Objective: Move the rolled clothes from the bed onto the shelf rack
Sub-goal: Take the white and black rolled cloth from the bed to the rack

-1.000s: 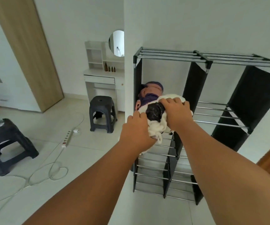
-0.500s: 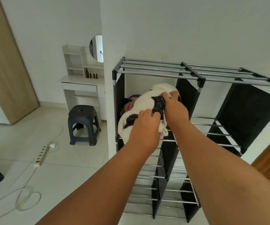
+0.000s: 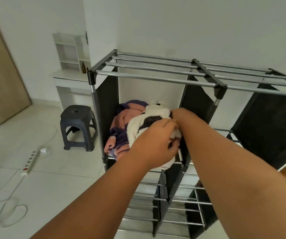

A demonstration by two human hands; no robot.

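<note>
A white fluffy rolled garment with dark patches [image 3: 139, 125] lies in the upper left compartment of the metal shelf rack [image 3: 156, 80]. Beside it on the left sits a pink and purple rolled garment [image 3: 120, 125]. My left hand [image 3: 156, 144] grips the front end of the white roll with curled fingers. My right hand [image 3: 177, 116] reaches into the compartment along the roll's right side; its fingers are mostly hidden behind the left hand and the cloth. The bed is out of view.
A dark plastic stool [image 3: 77, 126] stands left of the rack. A white power strip [image 3: 29, 163] and cable [image 3: 9, 211] lie on the tiled floor. A white vanity desk [image 3: 70, 80] stands against the far wall. Black fabric panels divide the rack's compartments.
The white roll has gone deeper and lower into the upper left compartment, next to the pink and purple roll. Both hands followed it in, and the view came closer to the rack.
</note>
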